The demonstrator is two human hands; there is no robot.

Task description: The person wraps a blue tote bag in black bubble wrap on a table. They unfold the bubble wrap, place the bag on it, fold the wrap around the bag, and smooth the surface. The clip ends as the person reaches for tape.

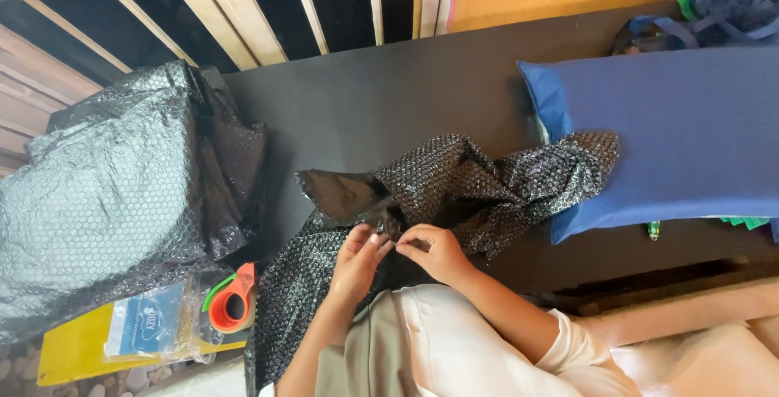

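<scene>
A crumpled sheet of black bubble wrap (487,182) lies across the dark table (389,97) and hangs over its near edge. My left hand (357,263) and my right hand (434,251) meet at its middle, fingertips pinching a fold of the wrap just below a smooth black flap (341,194). Both forearms come up from the bottom of the view, the right one in a pale sleeve.
A big bundle of bubble wrap (105,202) fills the left side. An orange and green tape dispenser (231,304) sits below it beside a clear packet (154,324) on a yellow board (73,352). A blue fabric bag (673,137) lies at right, more bags (714,8) behind.
</scene>
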